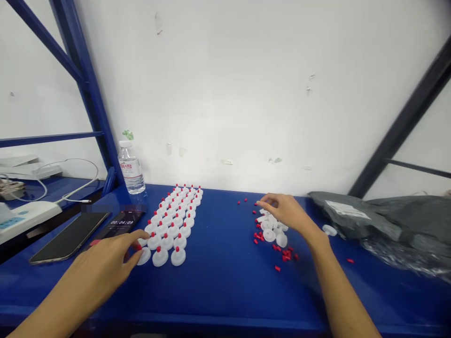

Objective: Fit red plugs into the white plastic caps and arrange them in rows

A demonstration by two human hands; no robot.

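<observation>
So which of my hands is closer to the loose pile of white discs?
Right. Your right hand is at the far end of that pile; your left hand is well left of it, beside the red-tipped rows.

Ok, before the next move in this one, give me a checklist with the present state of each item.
1. Left hand at the rows: ok, fingertips at the front-left white piece; firmness of hold cannot tell.
2. Right hand at the loose parts: ok, over the far side of the white pile; whether it pinches a red cap, cannot tell.
3. Red tips on the front row: ok, all three pieces show one.
4. Loose parts together: not ok, a white disc and a red cap lie off to the right.
5. Water bottle upright and capped: ok.
6. Timer on the phone running: cannot tell, reads 00:04:09.
</observation>
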